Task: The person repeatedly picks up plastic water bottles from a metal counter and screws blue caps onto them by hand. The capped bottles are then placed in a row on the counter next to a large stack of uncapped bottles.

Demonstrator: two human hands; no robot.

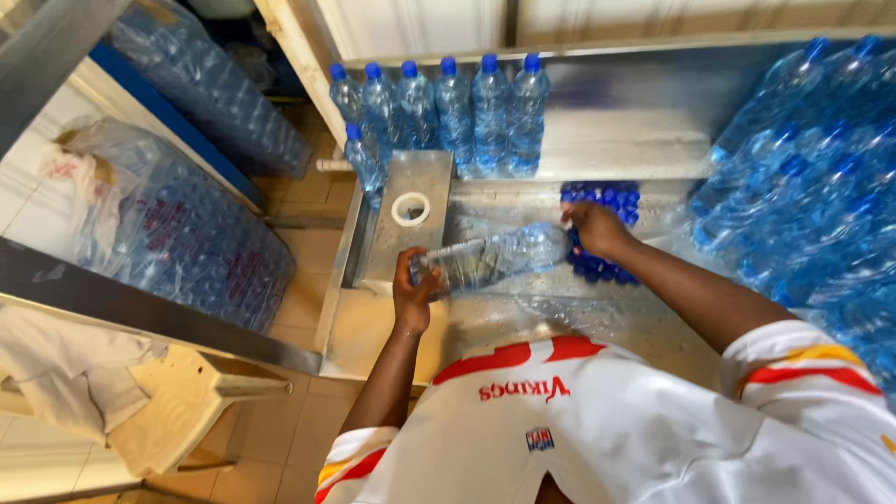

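Observation:
I hold a clear plastic water bottle (495, 259) lying sideways over a steel work table (616, 140). My left hand (413, 291) grips its base end. My right hand (595, 231) is closed around its neck end, right above a pile of loose blue caps (605, 198). A row of several filled, blue-capped bottles (467, 107) stands upright at the back of the table.
A white ring (411, 208) sits on a raised steel block left of the bottle. Many capped bottles (812, 196) are heaped at the right. Shrink-wrapped bottle packs (187, 238) lie on the floor at the left, near a pale plastic chair (177, 401).

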